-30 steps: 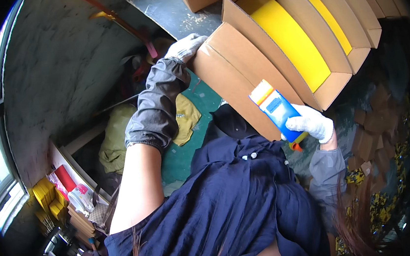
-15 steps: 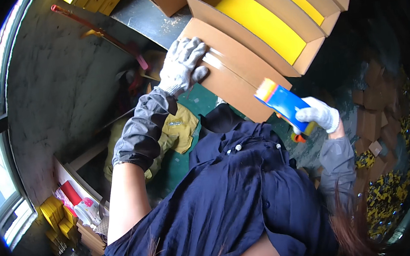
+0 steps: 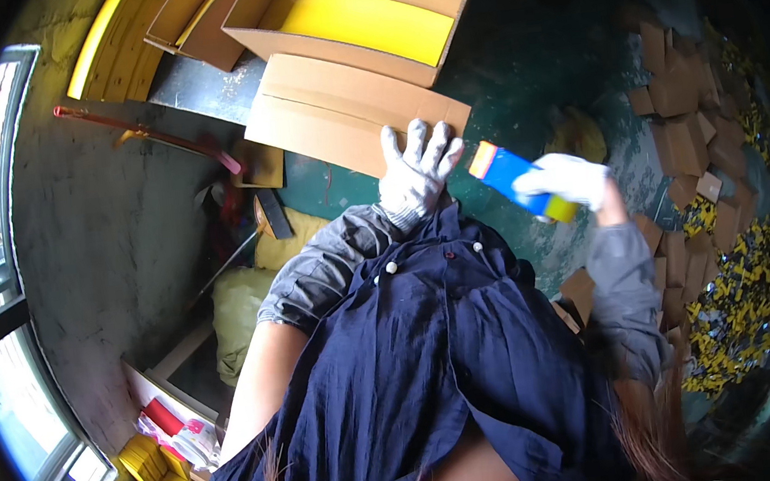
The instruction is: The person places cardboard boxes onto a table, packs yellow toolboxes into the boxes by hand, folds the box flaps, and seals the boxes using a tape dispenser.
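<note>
My left hand (image 3: pixel 414 177), in a whitish knit glove, lies with spread fingers on the near right part of a cardboard box flap (image 3: pixel 336 120). Beyond that flap is an open cardboard box (image 3: pixel 240 32) with a yellow sheet or lining (image 3: pixel 360 25) inside. My right hand (image 3: pixel 570 184), also gloved, is closed round a blue tape dispenser (image 3: pixel 503 171) with an orange front end and a yellow-green rear. The dispenser is held in the air to the right of the flap, apart from it. The right fingertips are partly blurred.
More cardboard boxes (image 3: pixel 188 23) and stacked yellow pieces (image 3: pixel 99 59) stand at the back left on a dark table (image 3: pixel 204 91). A red-orange pole (image 3: pixel 143 134) leans near the wall. Cardboard pieces (image 3: pixel 682 147) and yellow-black scraps (image 3: pixel 747 298) cover the floor at right.
My left hand has moved right along the flap and its fingers have spread. The boxes appear farther left and turned as my view shifted. The tape dispenser stays in my right hand.
</note>
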